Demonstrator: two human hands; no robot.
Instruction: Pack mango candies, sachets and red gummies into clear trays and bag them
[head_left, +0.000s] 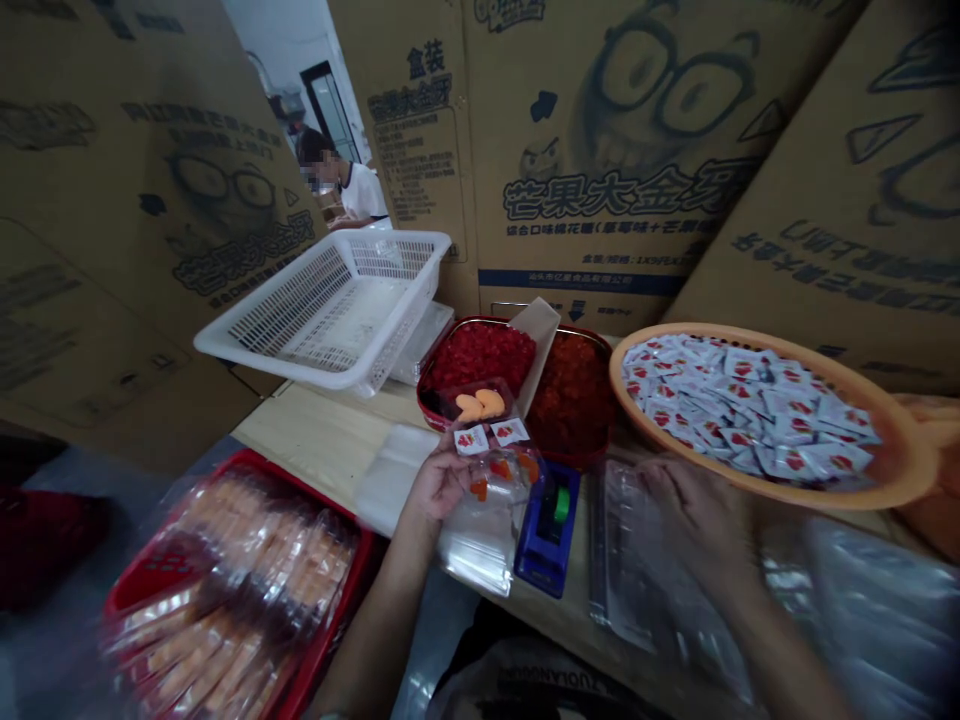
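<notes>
My left hand is closed on a clear plastic bag holding a small tray with orange and red sweets and a white sachet. My right hand lies blurred on a stack of clear plastic trays, just below the orange bowl full of white sachets; its fingers are smeared. A blue tape dispenser sits between the hands. A red tray behind holds red sweets in two halves, with a small tray of orange pieces on its front rim.
A white slatted basket stands at the back left on the wooden table. A red crate of packed bags sits low left. Large cardboard boxes wall the table in. A person in white works far behind.
</notes>
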